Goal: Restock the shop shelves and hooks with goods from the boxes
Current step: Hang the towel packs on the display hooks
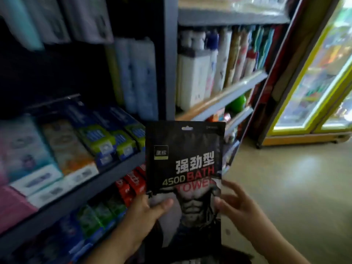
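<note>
We stand in a narrow shop aisle with a pale floor [297, 187] running off to the right of the frame and dark shelving filling the left and centre. Nearest us, at the lower centre, our left hand [148, 208] grips the black bath towel packet [183, 168] at its lower left edge, thumb laid across the front. Our right hand [236, 202] meets the packet's right edge with fingers spread and only loosely bent; we cannot tell whether it pinches the edge or merely steadies it. We hold the packet upright and facing us, its hang slot [187, 128] at the top, which we judge suits threading it onto a hook. Its bottom runs out of frame.

Just behind it to the left, boxed goods in green and blue [106, 138] lie on a sloped dark shelf [80, 191], with red packs [133, 183] on the tier below. A bare metal hook [55, 101] juts out above the boxes, a likely target. Farther back, at upper centre, bottles [198, 73] stand on a pale shelf [224, 94]. A glass-doored cooler [314, 82] glows at far right.

Motion blur smears most labels; the box we draw from is not in view.
</note>
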A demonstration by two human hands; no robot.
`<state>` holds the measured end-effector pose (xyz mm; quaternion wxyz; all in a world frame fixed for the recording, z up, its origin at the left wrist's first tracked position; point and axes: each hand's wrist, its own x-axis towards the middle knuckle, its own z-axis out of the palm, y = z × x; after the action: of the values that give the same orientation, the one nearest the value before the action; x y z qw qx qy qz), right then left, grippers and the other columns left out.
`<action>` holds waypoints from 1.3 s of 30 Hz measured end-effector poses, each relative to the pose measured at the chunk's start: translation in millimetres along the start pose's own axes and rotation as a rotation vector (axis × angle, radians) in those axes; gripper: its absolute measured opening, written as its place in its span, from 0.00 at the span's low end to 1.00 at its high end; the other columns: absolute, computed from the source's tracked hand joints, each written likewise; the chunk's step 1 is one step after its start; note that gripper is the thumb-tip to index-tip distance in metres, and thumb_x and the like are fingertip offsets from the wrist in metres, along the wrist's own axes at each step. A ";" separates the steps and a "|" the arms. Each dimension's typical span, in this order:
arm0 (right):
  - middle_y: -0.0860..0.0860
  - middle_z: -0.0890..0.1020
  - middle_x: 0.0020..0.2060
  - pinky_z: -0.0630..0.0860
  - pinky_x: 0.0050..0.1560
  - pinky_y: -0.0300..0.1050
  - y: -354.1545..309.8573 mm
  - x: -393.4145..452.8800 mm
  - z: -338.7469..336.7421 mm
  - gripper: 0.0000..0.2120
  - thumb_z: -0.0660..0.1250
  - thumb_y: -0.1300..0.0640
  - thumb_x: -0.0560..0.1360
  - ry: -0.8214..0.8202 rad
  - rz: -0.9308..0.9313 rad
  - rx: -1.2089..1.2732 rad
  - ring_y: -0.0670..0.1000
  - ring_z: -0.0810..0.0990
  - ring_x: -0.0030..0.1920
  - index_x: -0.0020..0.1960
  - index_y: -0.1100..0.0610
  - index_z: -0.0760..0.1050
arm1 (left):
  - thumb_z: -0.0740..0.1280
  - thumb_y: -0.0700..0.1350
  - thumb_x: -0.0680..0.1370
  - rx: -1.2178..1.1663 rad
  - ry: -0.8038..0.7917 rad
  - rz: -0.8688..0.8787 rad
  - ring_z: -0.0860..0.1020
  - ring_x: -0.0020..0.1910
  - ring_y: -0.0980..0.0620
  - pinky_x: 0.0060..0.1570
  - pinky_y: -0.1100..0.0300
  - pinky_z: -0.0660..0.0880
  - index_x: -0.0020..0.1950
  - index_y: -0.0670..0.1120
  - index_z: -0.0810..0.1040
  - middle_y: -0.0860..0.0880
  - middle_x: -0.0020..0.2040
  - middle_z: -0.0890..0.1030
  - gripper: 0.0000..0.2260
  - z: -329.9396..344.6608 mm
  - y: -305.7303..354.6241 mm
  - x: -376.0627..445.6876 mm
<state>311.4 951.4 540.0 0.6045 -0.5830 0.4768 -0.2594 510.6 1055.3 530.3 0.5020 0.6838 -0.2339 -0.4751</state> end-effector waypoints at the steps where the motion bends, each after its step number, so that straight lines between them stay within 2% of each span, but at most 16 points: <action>1: 0.55 0.83 0.33 0.76 0.32 0.32 -11.4 -6.2 11.7 0.26 0.82 0.56 0.58 -0.059 -0.016 0.076 0.43 0.80 0.30 0.51 0.63 0.77 | 0.78 0.52 0.66 -0.006 0.022 0.026 0.82 0.49 0.48 0.55 0.50 0.77 0.40 0.46 0.86 0.48 0.44 0.86 0.10 -8.6 17.2 -10.7; 3: 0.51 0.79 0.24 0.71 0.26 0.30 -42.1 -18.0 29.7 0.10 0.77 0.67 0.64 -0.131 -0.077 0.166 0.41 0.76 0.24 0.39 0.62 0.76 | 0.79 0.59 0.57 -0.001 0.057 0.103 0.81 0.52 0.50 0.59 0.47 0.75 0.46 0.48 0.85 0.50 0.48 0.85 0.24 -24.8 48.7 -36.7; 5: 0.49 0.81 0.27 0.72 0.29 0.29 -71.2 -28.3 40.0 0.08 0.73 0.70 0.68 -0.209 -0.157 0.176 0.40 0.79 0.28 0.41 0.62 0.76 | 0.80 0.62 0.53 -0.038 0.070 0.181 0.80 0.55 0.52 0.59 0.52 0.75 0.54 0.51 0.81 0.53 0.53 0.84 0.33 -41.4 75.8 -61.4; 8: 0.51 0.86 0.41 0.77 0.38 0.30 -121.4 -43.8 54.6 0.35 0.86 0.52 0.47 -0.287 -0.326 0.177 0.42 0.84 0.42 0.52 0.58 0.80 | 0.79 0.57 0.62 -0.047 0.140 0.343 0.77 0.54 0.61 0.53 0.64 0.72 0.53 0.56 0.76 0.58 0.55 0.80 0.24 -60.3 115.4 -102.9; 11: 0.42 0.86 0.38 0.75 0.40 0.25 -175.1 -57.1 70.1 0.25 0.80 0.67 0.60 -0.321 -0.482 0.230 0.35 0.82 0.41 0.54 0.55 0.78 | 0.77 0.62 0.60 -0.066 0.260 0.517 0.79 0.53 0.62 0.57 0.61 0.74 0.58 0.55 0.77 0.60 0.53 0.82 0.28 -78.2 150.6 -134.9; 13: 0.44 0.86 0.43 0.76 0.49 0.29 -207.5 -62.1 81.3 0.34 0.85 0.52 0.51 -0.403 -0.594 0.190 0.38 0.83 0.47 0.55 0.52 0.78 | 0.75 0.53 0.70 -0.090 0.344 0.578 0.79 0.45 0.68 0.47 0.68 0.73 0.56 0.53 0.78 0.63 0.46 0.84 0.17 -88.4 178.2 -160.0; 15: 0.50 0.86 0.46 0.79 0.50 0.37 -235.7 -65.3 89.9 0.43 0.83 0.42 0.43 -0.437 -0.651 0.211 0.45 0.84 0.49 0.56 0.52 0.78 | 0.71 0.46 0.74 -0.100 0.391 0.657 0.78 0.39 0.72 0.40 0.71 0.69 0.53 0.53 0.79 0.66 0.40 0.83 0.08 -96.9 204.1 -180.3; 17: 0.54 0.86 0.45 0.81 0.47 0.41 -265.5 -70.3 98.7 0.43 0.83 0.39 0.42 -0.447 -0.730 0.246 0.50 0.85 0.47 0.54 0.54 0.78 | 0.71 0.46 0.74 -0.127 0.466 0.725 0.80 0.41 0.68 0.42 0.67 0.71 0.51 0.52 0.79 0.63 0.41 0.84 0.07 -106.0 226.3 -194.4; 20: 0.54 0.86 0.44 0.81 0.50 0.46 -303.0 -75.2 111.5 0.49 0.80 0.32 0.36 -0.456 -0.821 0.221 0.51 0.85 0.46 0.52 0.55 0.77 | 0.72 0.53 0.73 -0.148 0.592 0.798 0.77 0.58 0.56 0.58 0.55 0.73 0.62 0.49 0.76 0.55 0.58 0.80 0.19 -120.1 259.9 -207.0; 23: 0.50 0.86 0.45 0.79 0.54 0.45 -332.6 -72.4 123.8 0.50 0.78 0.29 0.38 -0.506 -0.893 0.170 0.49 0.85 0.48 0.53 0.55 0.78 | 0.71 0.50 0.75 -0.101 0.669 0.884 0.78 0.54 0.57 0.53 0.57 0.74 0.55 0.52 0.79 0.55 0.53 0.82 0.10 -133.3 293.4 -220.0; 25: 0.50 0.86 0.45 0.79 0.53 0.45 -355.4 -69.0 131.7 0.46 0.78 0.30 0.42 -0.512 -0.937 0.175 0.49 0.85 0.49 0.53 0.55 0.78 | 0.70 0.50 0.75 -0.005 0.722 0.944 0.80 0.50 0.58 0.49 0.58 0.74 0.51 0.53 0.80 0.58 0.48 0.84 0.06 -141.2 315.5 -229.0; 27: 0.51 0.86 0.46 0.78 0.57 0.52 -386.3 -65.2 137.6 0.33 0.78 0.40 0.54 -0.495 -0.981 0.192 0.52 0.84 0.50 0.54 0.56 0.79 | 0.68 0.48 0.77 0.152 0.852 1.021 0.80 0.44 0.57 0.48 0.55 0.76 0.47 0.52 0.79 0.55 0.42 0.84 0.01 -154.1 338.4 -244.1; 29: 0.52 0.86 0.46 0.77 0.59 0.59 -423.1 -59.6 142.1 0.21 0.75 0.50 0.64 -0.483 -1.028 0.221 0.55 0.84 0.51 0.54 0.57 0.79 | 0.67 0.46 0.77 0.280 0.983 1.117 0.80 0.38 0.53 0.47 0.48 0.76 0.43 0.51 0.77 0.51 0.38 0.83 0.03 -171.8 362.6 -264.4; 31: 0.54 0.86 0.46 0.78 0.57 0.58 -462.1 -57.2 147.7 0.13 0.73 0.56 0.70 -0.470 -1.035 0.255 0.56 0.85 0.49 0.54 0.58 0.80 | 0.67 0.45 0.76 0.427 1.081 1.208 0.80 0.38 0.50 0.45 0.47 0.78 0.41 0.51 0.77 0.49 0.38 0.81 0.04 -193.0 384.2 -285.9; 35: 0.56 0.86 0.44 0.81 0.41 0.47 -532.6 -59.8 165.2 0.12 0.71 0.59 0.73 -0.503 -0.994 0.305 0.55 0.86 0.44 0.55 0.62 0.79 | 0.67 0.43 0.76 0.654 1.244 1.250 0.80 0.38 0.48 0.42 0.50 0.76 0.39 0.50 0.76 0.49 0.37 0.80 0.06 -236.5 417.2 -315.3; 39: 0.56 0.86 0.43 0.79 0.37 0.42 -578.2 -62.1 186.3 0.13 0.73 0.59 0.72 -0.492 -1.030 0.329 0.53 0.85 0.41 0.55 0.63 0.79 | 0.70 0.45 0.73 0.641 1.286 1.201 0.80 0.38 0.44 0.43 0.47 0.76 0.37 0.52 0.76 0.48 0.36 0.79 0.07 -273.2 430.1 -321.2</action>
<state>589.8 983.3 1082.6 0.5758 -0.6810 -0.0680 -0.4473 678.8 1271.8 1066.6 0.4839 0.6857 -0.3450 0.4203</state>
